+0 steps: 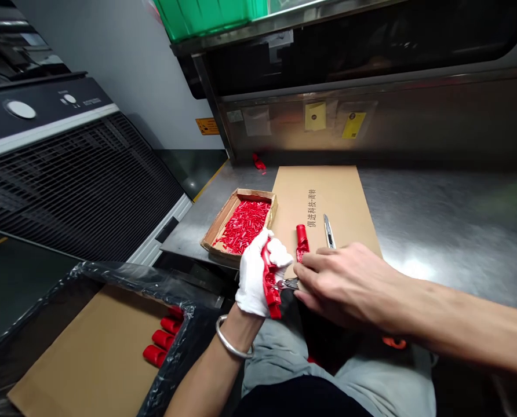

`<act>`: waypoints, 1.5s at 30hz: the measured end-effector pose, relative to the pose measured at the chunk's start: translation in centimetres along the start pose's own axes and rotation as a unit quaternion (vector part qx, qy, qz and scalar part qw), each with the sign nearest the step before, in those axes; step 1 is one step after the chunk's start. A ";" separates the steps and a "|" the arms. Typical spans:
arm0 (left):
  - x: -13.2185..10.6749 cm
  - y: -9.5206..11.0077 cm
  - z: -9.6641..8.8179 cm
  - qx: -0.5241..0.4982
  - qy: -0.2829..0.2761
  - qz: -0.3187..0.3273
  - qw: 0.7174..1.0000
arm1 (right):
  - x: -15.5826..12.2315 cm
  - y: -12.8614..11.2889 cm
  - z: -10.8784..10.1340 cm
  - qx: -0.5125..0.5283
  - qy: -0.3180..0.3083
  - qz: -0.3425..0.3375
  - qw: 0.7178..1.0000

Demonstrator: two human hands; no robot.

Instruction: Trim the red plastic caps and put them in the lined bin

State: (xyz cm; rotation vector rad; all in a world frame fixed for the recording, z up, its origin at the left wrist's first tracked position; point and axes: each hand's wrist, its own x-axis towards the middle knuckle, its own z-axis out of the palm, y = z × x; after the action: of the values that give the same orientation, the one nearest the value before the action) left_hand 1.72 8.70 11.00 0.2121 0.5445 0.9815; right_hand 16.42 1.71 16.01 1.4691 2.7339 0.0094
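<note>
Wearing a white glove, my left hand (252, 278) is wrapped round a red plastic part (270, 284), held above my lap. My right hand (341, 281), bare, is closed on a pair of cutting pliers (290, 284), whose jaws touch the side of that part. Most of the pliers' handles are hidden by my palm; an orange piece (394, 343) shows below my wrist. A second red plastic part (302, 240) lies on the cardboard sheet (341, 191) just beyond my right hand. Beside it rests a utility knife (329, 231) with its blade pointing away from me.
A shallow cardboard box (221, 223) of small red offcuts stands left on the metal table (436, 220). Lower left, a black-lined bin (84, 336) holds several red parts along its right side. A red scrap (258, 162) lies at the back. A green crate (210, 17) sits on the shelf above.
</note>
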 end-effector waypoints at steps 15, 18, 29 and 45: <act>-0.1 8.0 0.0 0.086 0.003 0.036 0.996 | 8.2 -1.3 -3.1 -0.054 0.078 -0.085 0.992; 0.8 8.5 -0.4 0.087 -0.005 0.039 0.995 | 9.5 -0.2 -2.6 -0.033 0.077 -0.108 0.991; 4.7 11.4 -1.2 0.166 0.037 0.015 0.985 | 14.1 2.8 -2.1 -0.011 0.053 -0.138 0.989; 5.1 12.3 -0.9 0.203 0.079 0.060 0.974 | 15.1 2.6 -2.3 0.008 0.060 -0.115 0.991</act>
State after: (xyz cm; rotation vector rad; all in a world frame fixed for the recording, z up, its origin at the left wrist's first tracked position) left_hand -5.50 19.59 13.51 0.5404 0.8871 1.0023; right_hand 10.22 15.75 17.92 1.1839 2.9904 0.0709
